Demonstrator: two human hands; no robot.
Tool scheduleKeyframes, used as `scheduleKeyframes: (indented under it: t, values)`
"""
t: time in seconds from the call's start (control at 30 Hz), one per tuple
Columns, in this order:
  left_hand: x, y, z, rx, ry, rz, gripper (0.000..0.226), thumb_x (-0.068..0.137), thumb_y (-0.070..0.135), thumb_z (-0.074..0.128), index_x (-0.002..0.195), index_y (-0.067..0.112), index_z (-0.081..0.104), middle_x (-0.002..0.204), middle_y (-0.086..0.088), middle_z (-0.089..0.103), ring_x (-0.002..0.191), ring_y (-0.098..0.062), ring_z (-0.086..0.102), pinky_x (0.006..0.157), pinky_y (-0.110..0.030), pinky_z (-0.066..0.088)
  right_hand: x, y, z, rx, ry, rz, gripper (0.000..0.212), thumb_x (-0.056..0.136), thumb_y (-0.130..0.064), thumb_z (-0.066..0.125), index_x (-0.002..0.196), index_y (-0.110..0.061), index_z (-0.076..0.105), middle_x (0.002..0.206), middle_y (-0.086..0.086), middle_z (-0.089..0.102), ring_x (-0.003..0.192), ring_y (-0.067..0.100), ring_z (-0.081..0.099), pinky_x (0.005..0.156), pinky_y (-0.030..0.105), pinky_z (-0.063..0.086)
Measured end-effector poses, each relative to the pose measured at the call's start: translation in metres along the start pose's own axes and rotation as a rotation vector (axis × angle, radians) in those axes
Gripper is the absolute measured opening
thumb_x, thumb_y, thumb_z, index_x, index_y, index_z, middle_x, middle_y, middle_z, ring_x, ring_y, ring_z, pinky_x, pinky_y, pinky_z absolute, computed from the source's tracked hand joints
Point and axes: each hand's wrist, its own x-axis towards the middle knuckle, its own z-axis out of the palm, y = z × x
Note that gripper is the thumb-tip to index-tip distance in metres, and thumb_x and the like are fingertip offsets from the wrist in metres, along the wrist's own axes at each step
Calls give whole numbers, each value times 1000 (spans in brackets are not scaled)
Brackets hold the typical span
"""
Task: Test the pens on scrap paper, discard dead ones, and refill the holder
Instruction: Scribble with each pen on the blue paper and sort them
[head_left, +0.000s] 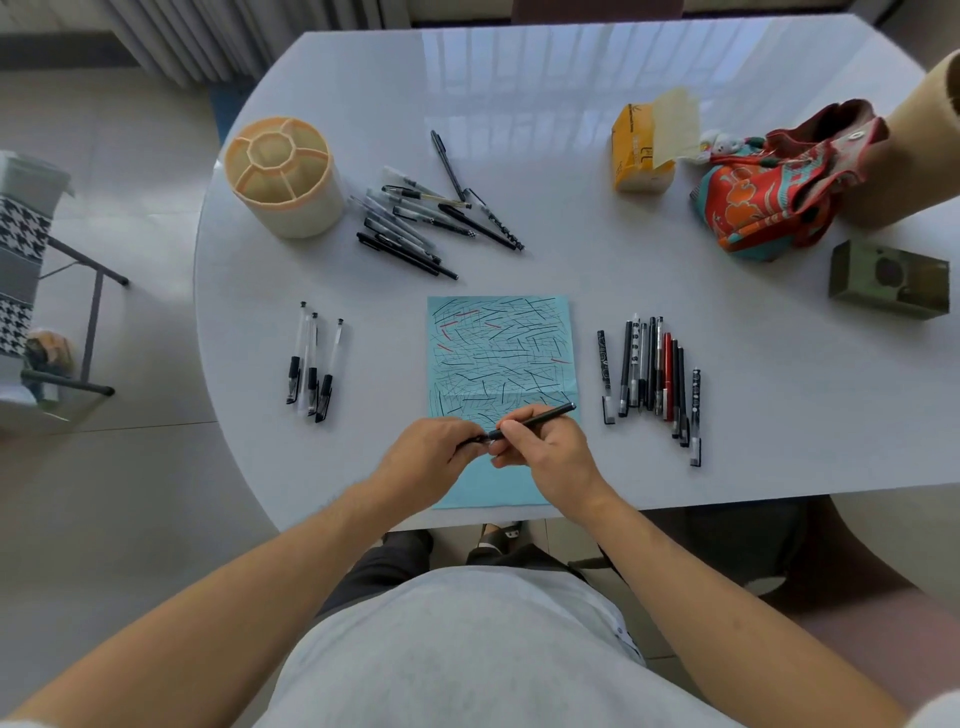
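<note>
Both my hands pinch one black pen (535, 420) — left hand (431, 452) at its cap end, right hand (545, 452) on the barrel. Two sorted rows lie beside the scribbled paper (501, 353); the pile (415, 223) waits — holder (283, 174) unfilled.

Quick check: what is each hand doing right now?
Left hand: pinching the near end of the black pen.
Right hand: gripping the same pen's barrel, over the blue paper.

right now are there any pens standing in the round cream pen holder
No, the round cream pen holder shows only bare compartments, while the loose pens lie on the white table beside it.
</note>
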Motion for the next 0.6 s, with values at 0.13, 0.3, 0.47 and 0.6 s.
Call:
scheduleKeyframes:
  t: [0.13,0.3,0.47,0.6]
  values:
    - [7,7,3,27,-33,-23,15,97,18,58,90,10,69,76,0,65,70,-19,57,68,-39,49,1,-3,-5,-50,2,-19,16,103,-6,57,90,-8,66,70,11,72,63,24,69,66,33,62]
    - [12,13,10,-77,-46,-78,20,95,29,56,84,17,67,72,5,65,63,-11,59,67,-41,52,10,-9,-18,-150,-33,-8,12,103,-13,59,92,-11,63,69,5,70,65,20,66,65,30,60]
    - [22,-5,7,44,-3,-121,48,93,44,64,137,28,54,127,9,62,117,-11,54,99,-34,48,58,-27,-65,-523,175,111,21,104,-28,55,98,-9,63,87,9,65,73,25,67,73,50,62]
    - [12,-35,4,240,-25,-165,61,90,33,69,145,25,44,154,-2,39,141,-24,32,112,-43,39,84,-29,-98,-1009,243,89,11,100,-20,55,103,-11,58,104,12,65,88,27,59,73,37,49]
